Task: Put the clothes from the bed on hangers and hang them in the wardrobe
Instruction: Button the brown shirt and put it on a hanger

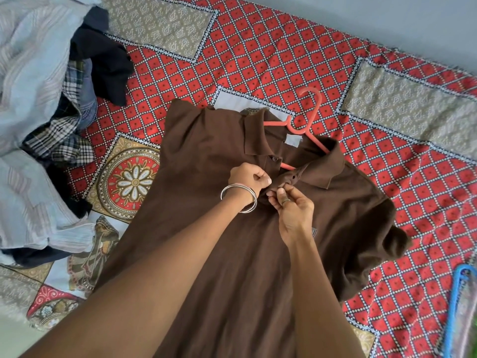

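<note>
both hands on the placket of the polo (232,241). left hand (247,178) is curled tight, pinching the button side of the placket. right hand (290,206) pinches the buttonhole side between thumb and fingertips, just below the collar. the two hands are nearly touching, cloth bunched between them. i read this as doing up a button so the shirt stays on the hanger (304,125).

polo lies flat on the bed (258,60) under my forearms, collar away from me. hanger is already inside it: hook sticks out past the collar beyond my hands, one arm shows through the open neck, just beyond my fingers. top button looks undone; can't tell if the one in hand is through yet.

to do it well:
- keep the placket edges lined up, or the front will skew
- push the button edge-on through the hole, don't yank the knit
- leave the hanger seated in both shoulders while working; the shoulder nearest my right hand looks rumpled, smooth it before lifting
- lift by the hook, not the collar

out to my left: pile of clothes (51,99) not yet hung, striped, checked and dark pieces. near my right elbow, at the frame edge: blue hanger (454,306), spare. wardrobe not in view.
</note>
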